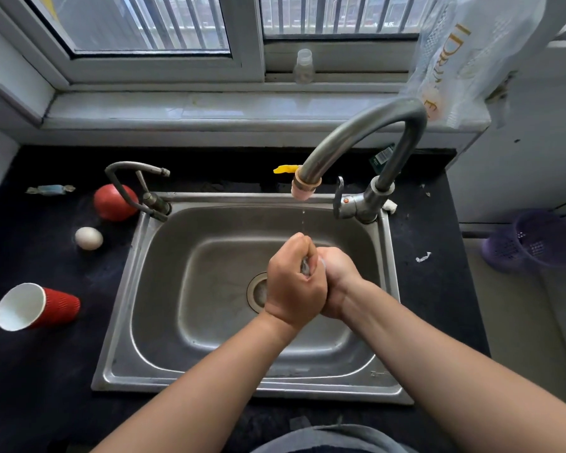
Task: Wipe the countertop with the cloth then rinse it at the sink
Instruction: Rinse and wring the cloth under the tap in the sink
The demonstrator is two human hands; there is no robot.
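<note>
counts at the sink

two hands: left hand (294, 282), right hand (335, 276); one sink (164, 322); two faucets: large faucet (366, 135), small faucet (134, 184); one red paper cup (43, 307); one egg (89, 238); one tomato (113, 202); one wrapped candy (50, 189); one purple basket (533, 243); one small clear bottle (304, 67).

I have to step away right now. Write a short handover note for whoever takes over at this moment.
Left hand and right hand: both clenched together on the cloth, which barely shows between them, above the sink drain.
Faucet: only a few drops fall from the spout.
Wiping: cannot be judged from here; the countertop carries a cup, egg and scraps.
Left: probably finish wringing and rinsing, then put the cloth away.
</note>
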